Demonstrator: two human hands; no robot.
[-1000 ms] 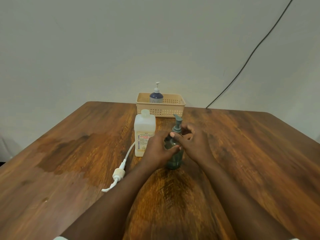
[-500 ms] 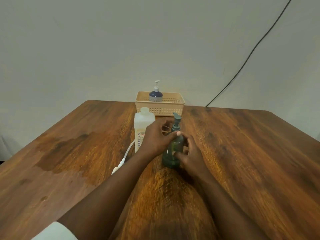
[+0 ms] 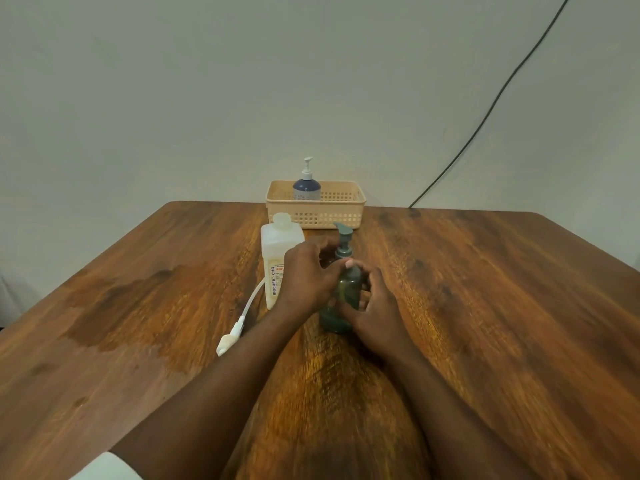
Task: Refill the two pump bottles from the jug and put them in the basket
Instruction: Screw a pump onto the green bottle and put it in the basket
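A green pump bottle point(image 3: 346, 289) stands upright on the wooden table point(image 3: 485, 306), its pump head on and pointing left. My left hand point(image 3: 306, 275) wraps the bottle's neck and shoulder. My right hand point(image 3: 377, 311) grips the lower body from the right. Behind and left of it stands the white jug point(image 3: 277, 247) with its cap on. A blue pump bottle point(image 3: 306, 187) stands in the left part of the beige basket point(image 3: 341, 206) at the table's far edge.
A loose white pump with its tube point(image 3: 239, 323) lies on the table left of my left forearm. A darker wet-looking patch point(image 3: 121, 299) marks the table's left half. A black cable point(image 3: 485, 112) runs down the wall at the right.
My left hand shifted from the bottle's side up to its neck, and my right hand dropped from the pump collar to the lower body. The bottle stays in the same spot.
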